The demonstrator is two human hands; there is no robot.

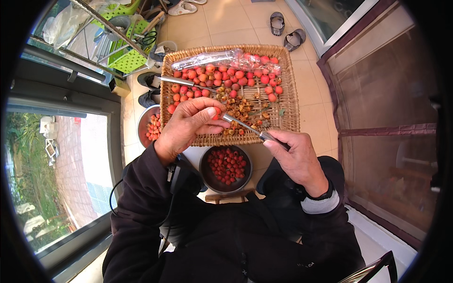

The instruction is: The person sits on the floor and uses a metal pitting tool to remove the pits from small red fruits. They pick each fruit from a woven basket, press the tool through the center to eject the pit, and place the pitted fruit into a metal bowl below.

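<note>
Between the thumb and fingers of my left hand (pixel 194 122) is a small red fruit (pixel 216 113), which looks like a hawthorn berry. My right hand (pixel 295 152) grips the dark handle of a metal corer (pixel 244 124). The corer's tubular tip is right beside the fruit; whether it touches cannot be made out. Both hands are over the near side of a wicker basket (pixel 295 88). Inside it lie whole red fruits (pixel 226 76), a heap of brownish cores and scraps (pixel 240 109), a second metal tool (pixel 177 81) and a clear plastic bag (pixel 208 60) partly over some fruits.
A dark metal bowl (pixel 205 182) of red fruits sits between my knees. Left of the basket, another bowl (pixel 143 118) holds orange-red pieces. Shoes (pixel 150 88) and slippers (pixel 277 24) lie on the tiles. A rack with green baskets (pixel 131 60) stands at the upper left, glass doors on both sides.
</note>
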